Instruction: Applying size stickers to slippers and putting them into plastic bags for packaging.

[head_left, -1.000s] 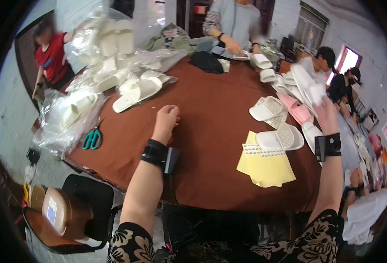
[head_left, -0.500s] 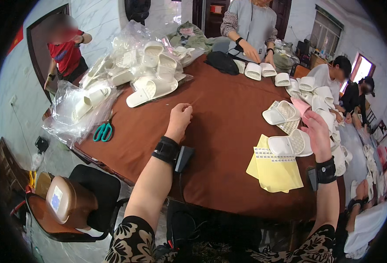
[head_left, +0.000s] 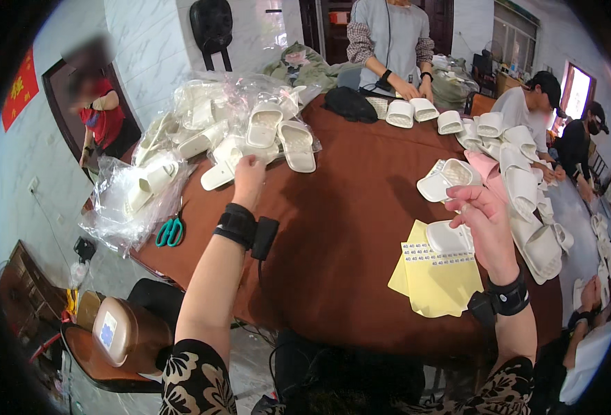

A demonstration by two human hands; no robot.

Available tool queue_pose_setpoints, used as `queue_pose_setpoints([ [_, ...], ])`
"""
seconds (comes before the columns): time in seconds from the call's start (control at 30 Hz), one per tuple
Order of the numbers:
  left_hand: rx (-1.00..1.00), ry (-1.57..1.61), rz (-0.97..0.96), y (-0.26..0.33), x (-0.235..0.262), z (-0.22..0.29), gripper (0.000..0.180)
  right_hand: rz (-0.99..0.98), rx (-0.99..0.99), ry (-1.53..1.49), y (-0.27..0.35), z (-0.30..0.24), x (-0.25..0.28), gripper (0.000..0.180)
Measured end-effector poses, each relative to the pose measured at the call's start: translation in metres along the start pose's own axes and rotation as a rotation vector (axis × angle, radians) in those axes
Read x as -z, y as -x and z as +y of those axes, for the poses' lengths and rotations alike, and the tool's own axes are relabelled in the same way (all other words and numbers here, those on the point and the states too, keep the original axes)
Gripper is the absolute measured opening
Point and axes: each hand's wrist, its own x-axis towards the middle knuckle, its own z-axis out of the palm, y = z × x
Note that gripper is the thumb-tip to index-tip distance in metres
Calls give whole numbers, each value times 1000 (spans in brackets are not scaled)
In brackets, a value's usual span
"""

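My left hand (head_left: 251,181) reaches forward to a white slipper (head_left: 215,176) at the near edge of a slipper heap. Its fingers curl over the slipper's strap end, but the fingertips are hidden, so the grip cannot be told. My right hand (head_left: 489,232) hovers above another white slipper (head_left: 449,238), its fingers bent and apart, with nothing visible in them. That slipper lies partly on yellow sticker sheets (head_left: 444,287) with rows of small printed labels. Just beyond it rests one more white slipper (head_left: 444,181), beside a pink piece (head_left: 486,170).
Teal-handled scissors (head_left: 170,232) lie by clear plastic bags (head_left: 115,207) at the left. White slippers (head_left: 523,187) line the brown-covered table's (head_left: 333,242) right side. Co-workers stand across and to the right. A brown bin (head_left: 115,332) sits on a chair at lower left.
My left hand has moved forward and left onto the near slipper of the heap. My right hand has drawn away from the pink piece, its fingers now bent over the slipper. The view has shifted slightly.
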Motion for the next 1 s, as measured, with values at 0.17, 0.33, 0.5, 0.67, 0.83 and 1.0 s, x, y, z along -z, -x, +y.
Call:
queue_pose_setpoints([
  [0.17,-126,-311,299,-44,15,-28,57,11,-27,60,6,-5,13,16],
  [0.33,-13,-145,187,-60,24,-37,38,12,-57,78,8,-1,25,17],
  [0.5,121,212,-151,-29,7,-8,18,-18,-75,111,6,-1,22,18],
  [0.67,-109,111,-419,17,-2,63,15,-148,-120,105,-3,1,5,17],
  [0.83,-208,68,-835,90,-13,90,18,-221,-130,170,-13,2,-19,18],
  [1.0,-392,-329,-1174,131,25,109,27,-363,-141,236,-22,4,-38,24],
])
